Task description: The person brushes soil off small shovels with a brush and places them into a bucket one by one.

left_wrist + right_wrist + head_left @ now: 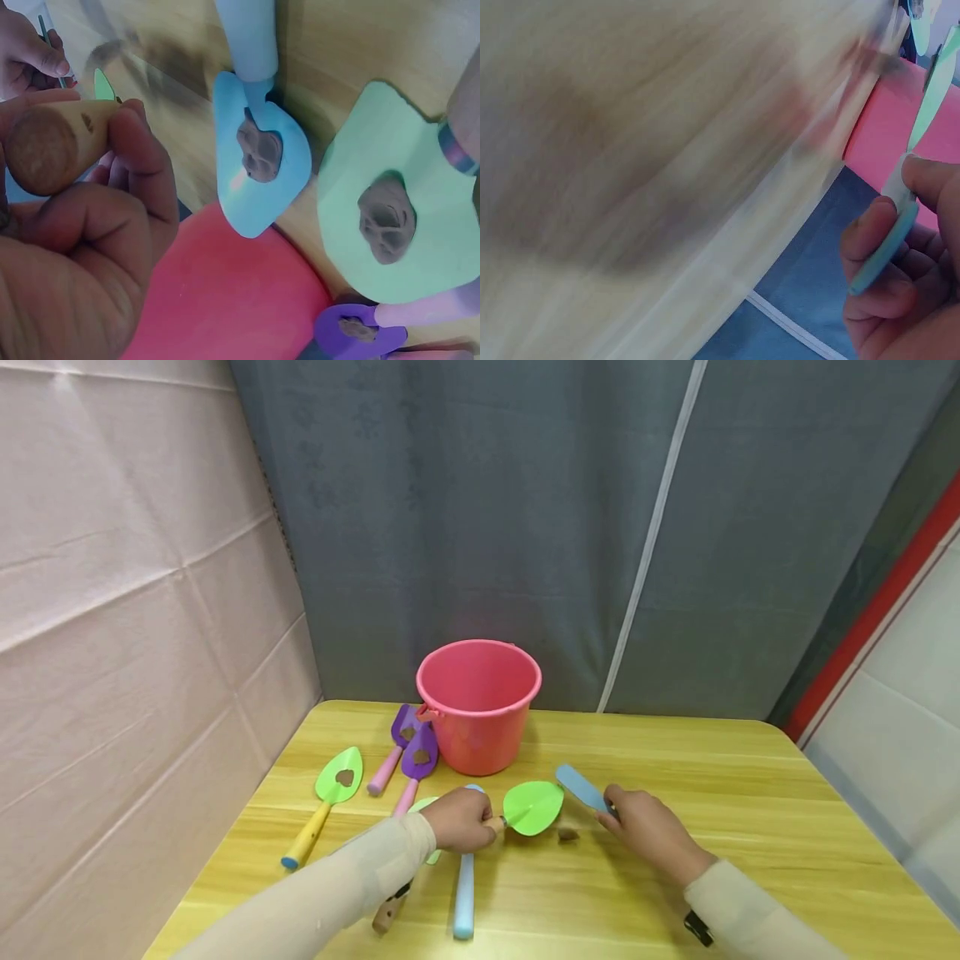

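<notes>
My left hand grips the wooden handle of a bright green trowel, its blade pointing right above the table. In my right hand is a light blue flat-bladed tool, pinched between thumb and fingers; its exact kind is unclear. A small brown lump shows between the trowel blade and the right hand. Below the left hand lie a blue trowel and a pale green trowel, each bearing a brown clay-like lump. The right wrist view shows the blue tool's edge at the fingers.
A pink bucket stands at the back of the wooden table. Left of it are two purple trowels with pink handles, and a green trowel with a yellow handle, all carrying brown lumps. A grey curtain hangs behind.
</notes>
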`<act>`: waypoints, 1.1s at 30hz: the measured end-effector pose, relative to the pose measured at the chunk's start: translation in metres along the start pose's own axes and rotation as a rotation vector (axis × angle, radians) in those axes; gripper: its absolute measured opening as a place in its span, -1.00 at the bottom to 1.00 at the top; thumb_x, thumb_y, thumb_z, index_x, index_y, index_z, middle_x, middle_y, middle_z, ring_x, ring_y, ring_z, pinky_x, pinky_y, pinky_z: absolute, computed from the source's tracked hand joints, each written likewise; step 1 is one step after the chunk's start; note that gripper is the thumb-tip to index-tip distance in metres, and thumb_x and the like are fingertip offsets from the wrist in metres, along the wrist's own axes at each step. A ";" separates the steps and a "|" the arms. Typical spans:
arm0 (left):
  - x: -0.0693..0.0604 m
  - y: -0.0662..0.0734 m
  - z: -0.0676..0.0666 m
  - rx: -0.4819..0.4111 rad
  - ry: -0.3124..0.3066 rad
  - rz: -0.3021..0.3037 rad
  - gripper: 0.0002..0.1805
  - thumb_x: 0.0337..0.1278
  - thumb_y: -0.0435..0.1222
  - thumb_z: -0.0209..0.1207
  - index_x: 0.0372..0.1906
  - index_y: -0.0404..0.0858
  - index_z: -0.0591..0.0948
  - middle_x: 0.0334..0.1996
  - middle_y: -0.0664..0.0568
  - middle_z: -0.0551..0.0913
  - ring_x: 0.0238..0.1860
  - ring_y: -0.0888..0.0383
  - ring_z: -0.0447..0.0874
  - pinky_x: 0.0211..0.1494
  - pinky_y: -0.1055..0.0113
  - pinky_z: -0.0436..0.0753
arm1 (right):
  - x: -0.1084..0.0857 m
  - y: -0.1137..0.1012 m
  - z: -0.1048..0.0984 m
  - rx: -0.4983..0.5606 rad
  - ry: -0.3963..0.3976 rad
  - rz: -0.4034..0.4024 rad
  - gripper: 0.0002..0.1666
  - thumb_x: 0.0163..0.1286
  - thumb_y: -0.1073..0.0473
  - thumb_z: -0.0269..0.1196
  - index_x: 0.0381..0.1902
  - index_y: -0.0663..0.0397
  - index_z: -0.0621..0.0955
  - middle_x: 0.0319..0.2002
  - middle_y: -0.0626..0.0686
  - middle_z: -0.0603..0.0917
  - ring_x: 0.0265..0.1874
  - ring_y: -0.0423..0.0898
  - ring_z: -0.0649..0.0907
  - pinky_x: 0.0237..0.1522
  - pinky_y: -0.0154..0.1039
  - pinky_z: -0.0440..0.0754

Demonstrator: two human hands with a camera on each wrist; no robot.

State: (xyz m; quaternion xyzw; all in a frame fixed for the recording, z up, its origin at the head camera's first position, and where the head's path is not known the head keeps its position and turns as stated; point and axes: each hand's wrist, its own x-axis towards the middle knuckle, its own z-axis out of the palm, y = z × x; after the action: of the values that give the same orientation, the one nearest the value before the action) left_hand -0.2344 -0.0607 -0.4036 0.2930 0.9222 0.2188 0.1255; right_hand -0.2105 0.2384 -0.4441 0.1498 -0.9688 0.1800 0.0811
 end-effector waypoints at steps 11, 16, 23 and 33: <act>-0.001 0.002 -0.004 -0.055 -0.006 -0.002 -0.61 0.06 -0.33 0.16 -0.77 -0.08 0.31 -0.82 0.23 0.19 -0.72 0.29 0.16 -0.60 0.43 0.21 | 0.001 0.013 -0.007 -0.001 0.034 0.033 -0.82 0.38 0.16 0.31 -0.28 0.13 0.54 -0.66 -0.12 0.38 -0.72 -0.24 0.30 -0.66 -0.35 0.22; -0.001 0.001 -0.004 -0.063 0.006 -0.012 -0.56 0.16 -0.29 0.14 -0.79 -0.07 0.31 -0.83 0.24 0.19 -0.72 0.29 0.15 -0.59 0.43 0.21 | 0.002 0.008 -0.009 0.015 0.043 0.023 -0.82 0.38 0.14 0.32 -0.27 0.13 0.56 -0.66 -0.13 0.38 -0.74 -0.26 0.29 -0.68 -0.36 0.22; 0.000 0.007 -0.001 -0.068 0.012 -0.012 -0.59 0.18 -0.27 0.16 -0.74 -0.10 0.32 -0.79 0.20 0.23 -0.69 0.28 0.21 -0.57 0.41 0.26 | 0.005 -0.021 -0.003 0.015 0.038 -0.078 -0.79 0.33 0.12 0.37 -0.32 0.06 0.54 -0.65 -0.19 0.38 -0.72 -0.31 0.30 -0.67 -0.38 0.25; 0.006 0.010 0.004 -0.079 0.015 -0.020 -0.63 0.22 -0.23 0.19 -0.66 -0.12 0.36 -0.74 0.18 0.27 -0.67 0.26 0.24 -0.54 0.40 0.30 | 0.003 -0.053 -0.001 -0.020 -0.015 -0.186 -0.75 0.33 0.08 0.37 -0.37 -0.02 0.50 -0.62 -0.21 0.36 -0.66 -0.31 0.32 -0.61 -0.37 0.31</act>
State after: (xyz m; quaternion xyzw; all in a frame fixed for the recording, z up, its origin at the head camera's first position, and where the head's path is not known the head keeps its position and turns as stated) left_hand -0.2326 -0.0488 -0.4025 0.2769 0.9166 0.2561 0.1322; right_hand -0.1967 0.1903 -0.4255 0.2396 -0.9530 0.1608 0.0920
